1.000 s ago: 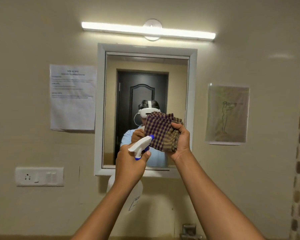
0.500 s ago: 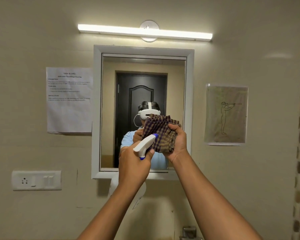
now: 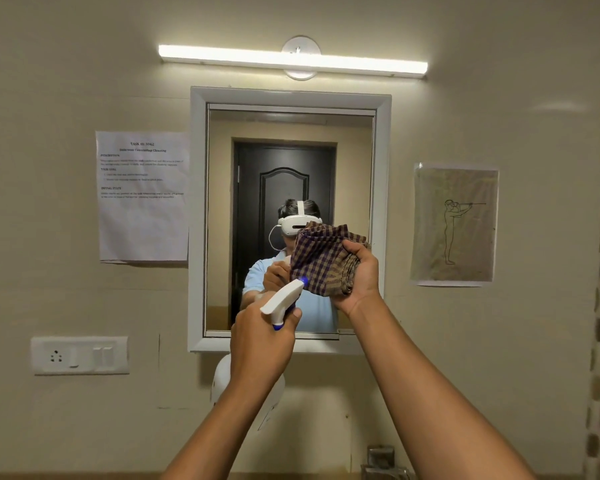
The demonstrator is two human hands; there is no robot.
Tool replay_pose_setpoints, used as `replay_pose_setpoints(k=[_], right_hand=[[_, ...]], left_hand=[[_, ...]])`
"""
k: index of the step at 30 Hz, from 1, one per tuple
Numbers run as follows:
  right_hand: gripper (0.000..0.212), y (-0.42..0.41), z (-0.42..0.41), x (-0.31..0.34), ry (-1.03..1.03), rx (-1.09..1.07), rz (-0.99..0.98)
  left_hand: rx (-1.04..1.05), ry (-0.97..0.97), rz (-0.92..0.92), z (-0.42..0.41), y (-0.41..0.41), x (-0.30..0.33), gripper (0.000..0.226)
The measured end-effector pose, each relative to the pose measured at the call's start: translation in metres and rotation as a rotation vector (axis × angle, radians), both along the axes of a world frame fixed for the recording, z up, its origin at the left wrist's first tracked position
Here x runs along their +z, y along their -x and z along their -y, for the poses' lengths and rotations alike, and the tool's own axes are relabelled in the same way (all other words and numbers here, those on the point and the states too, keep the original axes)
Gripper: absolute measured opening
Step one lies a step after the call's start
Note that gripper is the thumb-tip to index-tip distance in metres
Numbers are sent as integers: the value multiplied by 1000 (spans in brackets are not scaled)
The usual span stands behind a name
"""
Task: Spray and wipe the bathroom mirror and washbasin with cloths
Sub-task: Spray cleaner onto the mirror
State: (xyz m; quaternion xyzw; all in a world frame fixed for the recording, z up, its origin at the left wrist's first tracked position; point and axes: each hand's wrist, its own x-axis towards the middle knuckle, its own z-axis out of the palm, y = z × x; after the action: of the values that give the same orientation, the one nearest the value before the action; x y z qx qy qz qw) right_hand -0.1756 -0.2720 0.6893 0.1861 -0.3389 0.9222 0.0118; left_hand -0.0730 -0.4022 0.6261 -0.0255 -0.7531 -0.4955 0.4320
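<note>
Two raised arms, left hand (image 3: 262, 336) gripping spray bottle (image 3: 280, 301), right hand (image 3: 359, 277) clutching checked cloth (image 3: 321, 259)

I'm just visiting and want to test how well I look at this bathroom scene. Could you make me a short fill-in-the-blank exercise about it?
1. The left hand grips a white plastic spray bottle whose nozzle tip is coloured ____.
2. The right hand holds a bunched purple-and-tan ____ cloth.
3. The spray bottle's nozzle points at the ____.
4. The lit tube light hangs ____ the white-framed wall mirror.

Missing words: blue; checked; cloth; above
</note>
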Motion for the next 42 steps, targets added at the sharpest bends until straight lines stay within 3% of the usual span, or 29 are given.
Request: replay_pose_setpoints(k=[8,19,20,23,24,27,29,36,39,42], right_hand=[[39,-4,-6,-4,9,-7,50],[17,-23,-65,-5,83,-32,-33],[20,-24,-71,-5,73,-46,-31],[60,-26,-86,-2,62,-99,13],[59,-27,-92,1,57,-115,20],[27,-29,-110,11,77,-160,22],[26,-28,-121,18,99,-167,-3],[52,-26,-127,40,110,-159,-81],[106,-17,-126,46,126,-163,-93],[124,-12,-122,50,123,-157,-86]], left_hand=[[-30,-81,12,4,-1,2,47],[-67,-184,-79,19,11,43,50],[-66,-184,-90,19,12,48,50],[-59,-189,-129,20,16,59,48],[-54,-197,-136,20,17,63,48],[-30,-215,-159,21,22,78,47],[-18,-222,-184,23,23,90,45],[138,-250,-183,43,27,131,46],[191,-271,-191,55,22,146,44],[224,-245,-200,66,15,158,42]])
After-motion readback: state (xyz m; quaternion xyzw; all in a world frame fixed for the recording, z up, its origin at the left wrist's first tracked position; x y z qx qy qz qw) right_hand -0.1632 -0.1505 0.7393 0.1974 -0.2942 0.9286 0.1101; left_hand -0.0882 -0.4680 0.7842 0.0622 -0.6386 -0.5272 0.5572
